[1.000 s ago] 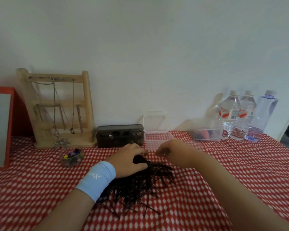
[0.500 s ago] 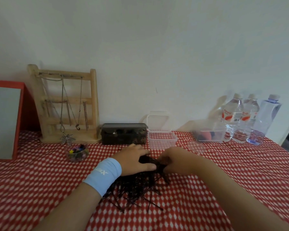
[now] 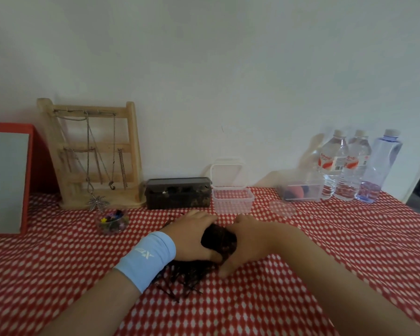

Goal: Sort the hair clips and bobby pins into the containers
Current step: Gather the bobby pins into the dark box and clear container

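Bobby pins [image 3: 218, 241] look thin, black, bunched together

Table [image 3: 325, 251]: stands against the wall [image 3: 204, 69].
Back row, left to right:
- mirror [image 3: 6, 183], at the left edge
- stand [image 3: 95, 154], just right of it, with chains [image 3: 87, 151] hanging on it
- box [image 3: 177, 193]
- tub [image 3: 233, 201], just right of the box, its lid [image 3: 227, 172] upright behind it
- second tub [image 3: 301, 190], further right
- three bottles [image 3: 357, 166], just right of that

Bowl [image 3: 112, 221]: in front of the stand, with clips [image 3: 110, 218] in it.
Disc [image 3: 282, 208]: flat on the table, between the tubs and slightly nearer.
Pins [image 3: 218, 241]: heap mid-table, in front of the box and tub. The left hand [image 3: 192, 238] cups its left side and the right hand [image 3: 250, 241] its right. Loose pins lie nearer, under the left wrist.
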Demonstrator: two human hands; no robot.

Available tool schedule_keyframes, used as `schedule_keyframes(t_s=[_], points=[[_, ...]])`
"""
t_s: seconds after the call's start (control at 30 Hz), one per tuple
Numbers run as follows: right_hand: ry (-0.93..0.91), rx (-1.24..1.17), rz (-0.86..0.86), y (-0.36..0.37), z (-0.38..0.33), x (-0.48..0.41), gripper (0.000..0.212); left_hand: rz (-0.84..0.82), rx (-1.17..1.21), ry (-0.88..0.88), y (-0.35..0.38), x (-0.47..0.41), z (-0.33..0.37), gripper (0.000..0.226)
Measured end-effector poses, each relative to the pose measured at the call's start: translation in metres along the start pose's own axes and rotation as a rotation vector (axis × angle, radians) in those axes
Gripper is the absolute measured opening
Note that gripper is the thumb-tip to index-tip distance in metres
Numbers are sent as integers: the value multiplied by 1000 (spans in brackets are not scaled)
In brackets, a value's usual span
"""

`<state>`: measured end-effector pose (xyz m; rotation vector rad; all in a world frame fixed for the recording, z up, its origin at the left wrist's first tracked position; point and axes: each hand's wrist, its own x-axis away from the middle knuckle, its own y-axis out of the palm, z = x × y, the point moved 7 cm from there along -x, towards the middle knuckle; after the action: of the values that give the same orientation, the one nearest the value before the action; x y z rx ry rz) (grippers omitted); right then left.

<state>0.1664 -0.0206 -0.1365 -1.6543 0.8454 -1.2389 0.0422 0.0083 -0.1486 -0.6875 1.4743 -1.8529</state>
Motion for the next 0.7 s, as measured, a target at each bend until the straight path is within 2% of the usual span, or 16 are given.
schedule_keyframes(t_s=[0.03, 0.1, 0.27, 0.4, 0.53, 0.7], points=[[21, 45, 23, 1, -2, 1, 104, 28, 9, -2, -2, -1, -1, 100], [30, 61, 77, 2, -3, -3, 100, 25, 21, 1, -3, -2, -1, 98], [-35, -41, 121, -10, 5, -10, 44, -57, 44, -7, 4, -3, -4, 82], [-27, 47, 124, -10, 1, -15, 52, -34, 6, -12, 5, -5, -11, 75], [-28, 60, 118, -13, -4, -20, 37, -8, -3, -1, 1, -7, -15, 69], [-73, 25, 139, -17, -4, -18, 31, 25, -59, -2, 0, -6, -23, 75]])
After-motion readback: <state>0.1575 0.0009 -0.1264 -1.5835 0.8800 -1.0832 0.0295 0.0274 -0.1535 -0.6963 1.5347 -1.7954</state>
